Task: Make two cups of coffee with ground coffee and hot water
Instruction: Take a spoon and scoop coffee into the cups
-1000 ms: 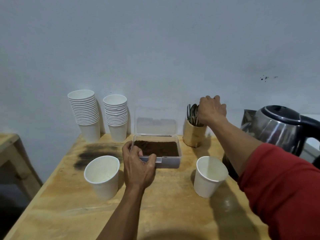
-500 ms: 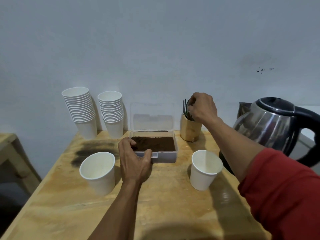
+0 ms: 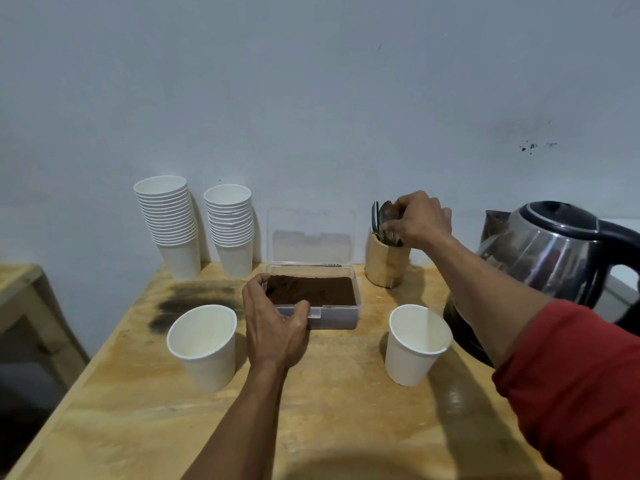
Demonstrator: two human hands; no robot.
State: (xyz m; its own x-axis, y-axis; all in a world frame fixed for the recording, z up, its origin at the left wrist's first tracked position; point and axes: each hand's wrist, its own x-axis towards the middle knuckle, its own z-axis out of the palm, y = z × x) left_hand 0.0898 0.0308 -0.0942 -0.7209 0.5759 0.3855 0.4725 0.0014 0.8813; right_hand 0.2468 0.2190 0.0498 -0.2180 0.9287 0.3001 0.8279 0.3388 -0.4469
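A clear plastic box of ground coffee (image 3: 313,295) sits open mid-table, its lid leaning back against the wall. My left hand (image 3: 275,323) grips the box's front left corner. One empty white paper cup (image 3: 203,344) stands left of that hand, another empty paper cup (image 3: 416,342) to the right. My right hand (image 3: 420,218) is over the wooden spoon holder (image 3: 386,261) at the back, fingers pinched on a spoon (image 3: 383,216) among several. A steel electric kettle (image 3: 554,251) with a black lid and handle stands at the right, partly behind my right arm.
Two stacks of white paper cups (image 3: 169,216) (image 3: 231,226) stand against the wall at back left. A dark burn stain (image 3: 194,299) marks the wooden table (image 3: 138,410). A lower wooden surface (image 3: 17,282) sits past the left edge.
My right hand has closed its fingers onto a spoon in the holder and shifted slightly right. My left hand stays on the coffee box. The view has shifted a little.
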